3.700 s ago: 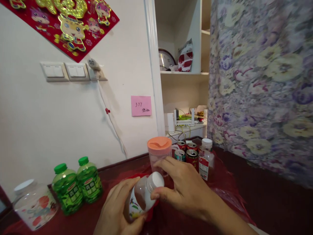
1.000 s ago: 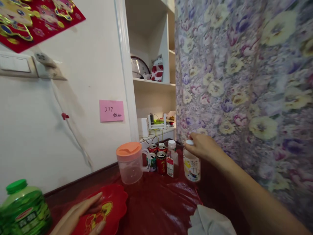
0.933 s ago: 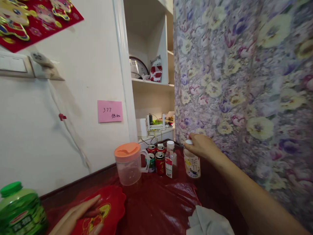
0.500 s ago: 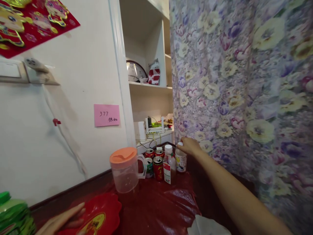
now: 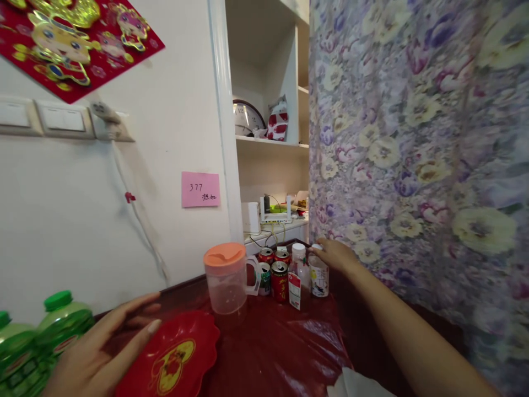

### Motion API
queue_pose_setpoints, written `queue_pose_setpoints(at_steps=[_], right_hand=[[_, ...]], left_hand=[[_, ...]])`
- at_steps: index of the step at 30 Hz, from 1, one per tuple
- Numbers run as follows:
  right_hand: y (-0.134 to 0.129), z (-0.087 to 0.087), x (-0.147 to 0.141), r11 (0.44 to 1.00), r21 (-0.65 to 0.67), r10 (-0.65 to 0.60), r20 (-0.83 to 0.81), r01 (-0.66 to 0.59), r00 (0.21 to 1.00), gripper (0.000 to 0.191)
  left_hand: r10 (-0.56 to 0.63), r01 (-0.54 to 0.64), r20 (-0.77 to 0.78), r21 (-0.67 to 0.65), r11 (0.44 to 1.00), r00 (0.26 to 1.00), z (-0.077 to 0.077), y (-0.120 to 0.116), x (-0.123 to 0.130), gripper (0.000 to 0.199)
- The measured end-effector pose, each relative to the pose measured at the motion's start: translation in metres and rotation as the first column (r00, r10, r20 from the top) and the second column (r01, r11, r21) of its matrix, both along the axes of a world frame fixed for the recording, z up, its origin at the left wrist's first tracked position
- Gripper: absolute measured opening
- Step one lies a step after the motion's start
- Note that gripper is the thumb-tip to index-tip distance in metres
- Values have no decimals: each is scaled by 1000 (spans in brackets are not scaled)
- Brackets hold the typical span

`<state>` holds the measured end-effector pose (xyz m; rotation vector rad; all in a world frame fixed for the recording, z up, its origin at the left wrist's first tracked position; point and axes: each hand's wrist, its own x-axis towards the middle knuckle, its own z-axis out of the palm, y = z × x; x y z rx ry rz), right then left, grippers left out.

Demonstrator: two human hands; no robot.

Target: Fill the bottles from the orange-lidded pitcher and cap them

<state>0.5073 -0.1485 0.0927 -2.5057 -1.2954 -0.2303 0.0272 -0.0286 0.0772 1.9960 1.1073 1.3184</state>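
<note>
My right hand (image 5: 338,257) reaches out to the far end of the table, its fingers closed about the white cap of a small bottle with a white printed label (image 5: 319,280). The bottle stands upright on the table. Left of it is a clear bottle with a white cap and a red-and-white label (image 5: 298,278). Several drink cans stand beside these, the nearest a red can (image 5: 279,284). My left hand (image 5: 105,344) is open, thumb and fingers apart, over the left side of a red scalloped plate (image 5: 198,347) with a gold print. Nothing shows in that hand.
A clear plastic jug with an orange lid (image 5: 227,284) stands left of the cans. Green-capped bottles (image 5: 61,320) stand at the left edge. White paper (image 5: 355,383) lies at the front. A floral curtain (image 5: 413,165) hangs along the right, a wall (image 5: 173,99) on the left.
The view has turned left, so the scene sits farther right and another green-capped bottle shows. My left hand has come more into view, its thumb now visible. My right hand stays at the bottle.
</note>
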Motion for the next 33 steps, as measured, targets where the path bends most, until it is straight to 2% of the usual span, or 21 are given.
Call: queue_pose_setpoints(at_steps=[3, 6, 8, 9, 11, 12, 13, 15, 16, 18, 19, 22, 23, 24, 25, 27, 28, 29, 30, 31, 33], right_hand=[[-8, 0, -3, 999, 39, -22, 4, 22, 1000, 44], [-21, 8, -13, 991, 129, -49, 38, 44, 998, 56], [-30, 19, -30, 975, 220, -43, 78, 25, 996, 61], [-34, 25, -43, 962, 271, -24, 102, -4, 995, 62], [-41, 36, -81, 924, 358, 82, 168, -138, 982, 60], [-44, 39, -105, 826, 469, 212, 253, -311, 944, 59], [-46, 40, -133, 700, 527, 338, 350, -482, 874, 58], [-50, 34, -192, 461, 505, 515, 518, -730, 683, 58], [-51, 27, -221, 371, 442, 593, 564, -816, 575, 62], [-51, 11, -268, 219, 326, 692, 613, -920, 382, 60], [-48, 3, -284, 135, 299, 707, 639, -945, 303, 60], [-36, -14, -303, 4, 382, 749, 611, -924, 255, 67], [-31, -16, -300, 3, 415, 769, 580, -910, 267, 69], [-25, -16, -294, 27, 450, 796, 530, -893, 292, 68], [-20, -15, -287, 81, 496, 828, 449, -865, 335, 66], [-11, -12, -272, 244, 636, 885, 162, -732, 437, 58], [-8, -11, -267, 331, 720, 895, -35, -610, 444, 56], [-7, -10, -264, 413, 788, 888, -237, -457, 394, 58], [-6, -10, -264, 488, 822, 865, -410, -295, 289, 62], [-7, -10, -266, 551, 823, 833, -531, -142, 155, 67], [-13, -13, -281, 630, 774, 776, -623, 65, -100, 71]], left_hand=[[-20, 19, -71, -19, 1000, 997, 11, -9, -6, 57], [-2, -2, -35, -118, 993, 999, 24, -21, -11, 66], [-4, 33, 122, -241, 970, 993, 31, -33, -9, 65], [-19, 93, 237, -305, 948, 971, 34, -39, -6, 61], [-39, 252, 492, -375, 892, 870, 38, -54, 7, 53], [-56, 335, 567, -401, 853, 822, 38, -62, 16, 47], [-72, 401, 618, -413, 817, 783, 36, -71, 25, 44], [-137, 535, 682, -415, 736, 718, 30, -91, 46, 45], [-197, 611, 709, -393, 687, 677, 25, -101, 55, 46], [-320, 737, 734, -349, 578, 599, 14, -120, 69, 47], [-333, 751, 737, -343, 565, 588, 9, -129, 73, 45], [-337, 762, 747, -334, 554, 573, 4, -149, 75, 47], [-336, 770, 754, -333, 544, 564, 6, -152, 72, 50], [-335, 788, 770, -329, 521, 543, 10, -155, 68, 55], [-334, 814, 792, -319, 486, 510, 15, -156, 63, 60], [-336, 873, 844, -271, 405, 418, 26, -155, 51, 71], [-338, 893, 864, -239, 381, 375, 30, -154, 45, 76], [-346, 902, 870, -214, 376, 351, 33, -152, 39, 79], [-366, 895, 859, -204, 398, 359, 33, -151, 35, 81], [-409, 868, 818, -203, 453, 405, 31, -150, 32, 81], [-507, 773, 657, -188, 607, 558, 21, -150, 31, 78]])
